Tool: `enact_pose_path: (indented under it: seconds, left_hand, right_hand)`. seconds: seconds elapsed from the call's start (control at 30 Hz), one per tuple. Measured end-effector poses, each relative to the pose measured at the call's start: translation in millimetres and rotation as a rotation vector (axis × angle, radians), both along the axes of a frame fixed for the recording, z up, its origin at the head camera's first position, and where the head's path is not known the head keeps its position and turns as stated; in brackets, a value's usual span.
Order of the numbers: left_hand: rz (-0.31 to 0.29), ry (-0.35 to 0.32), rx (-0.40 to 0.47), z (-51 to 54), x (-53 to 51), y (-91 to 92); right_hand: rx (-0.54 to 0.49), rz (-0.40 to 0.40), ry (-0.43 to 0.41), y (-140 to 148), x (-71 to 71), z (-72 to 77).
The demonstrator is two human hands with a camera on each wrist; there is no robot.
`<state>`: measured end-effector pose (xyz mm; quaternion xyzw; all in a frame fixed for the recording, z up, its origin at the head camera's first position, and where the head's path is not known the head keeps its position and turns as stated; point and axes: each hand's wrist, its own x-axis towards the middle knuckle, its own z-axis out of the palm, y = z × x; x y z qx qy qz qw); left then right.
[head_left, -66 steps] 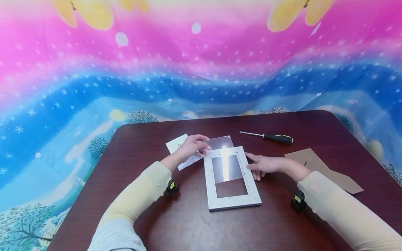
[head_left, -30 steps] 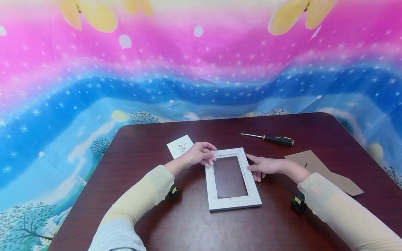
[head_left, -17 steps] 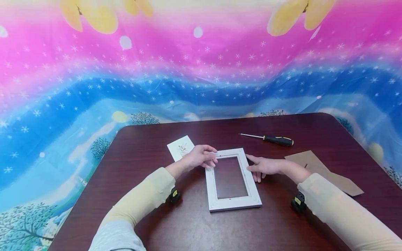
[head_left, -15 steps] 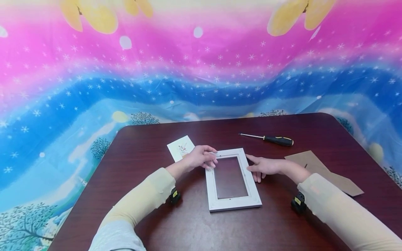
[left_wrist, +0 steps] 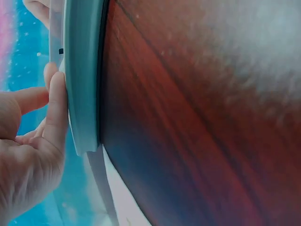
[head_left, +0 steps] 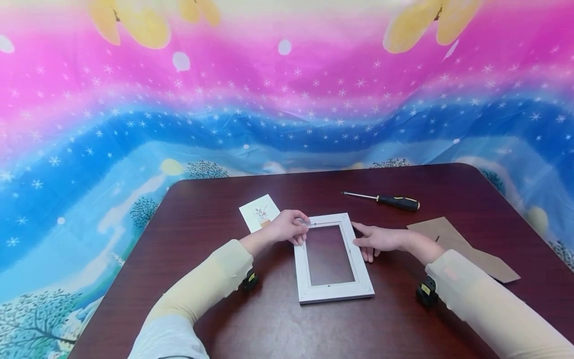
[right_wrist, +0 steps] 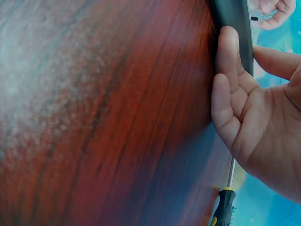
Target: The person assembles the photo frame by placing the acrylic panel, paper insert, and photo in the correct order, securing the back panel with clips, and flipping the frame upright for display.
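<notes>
White frame (head_left: 334, 290) meets left fingers (left_wrist: 57, 106) and right fingers (right_wrist: 228, 52) near a plant-printed card (head_left: 258, 211).

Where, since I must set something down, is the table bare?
Bare: the dark reddish-brown table in front of the white rectangular frame, between the pale sleeves; and beyond it, between the white plant-printed card and black-handled screwdriver. Crowded: the frame's far-left corner, with the left hand and card, and its right, with the right hand and flat brown board.
</notes>
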<state>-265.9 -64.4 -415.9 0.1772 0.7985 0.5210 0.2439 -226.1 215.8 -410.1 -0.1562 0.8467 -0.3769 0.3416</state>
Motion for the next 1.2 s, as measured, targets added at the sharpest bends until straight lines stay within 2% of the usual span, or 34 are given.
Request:
enact_pose_path:
  seconds: [0.2,0.33,0.4,0.53,1.2]
  left_hand:
    - [-0.062,0.138,-0.197,7.0,-1.5,4.6]
    - [-0.123,0.203,-0.307,8.7,-5.0,5.9]
    - [-0.142,0.214,-0.334,8.8,-6.6,6.7]
    - [-0.145,0.210,-0.348,9.4,-7.8,6.9]
    - [-0.132,0.185,-0.311,9.8,-5.6,4.8]
  right_hand:
    - [-0.004,0.001,0.001,0.3,0.4,-0.1]
    - [-0.006,0.001,-0.002,0.1,0.5,-0.4]
    - [-0.005,0.004,0.000,0.1,0.6,-0.3]
    - [-0.005,0.006,0.002,-0.3,1.0,0.7]
    - [-0.008,0.003,-0.001,0.5,-0.4,-0.5]
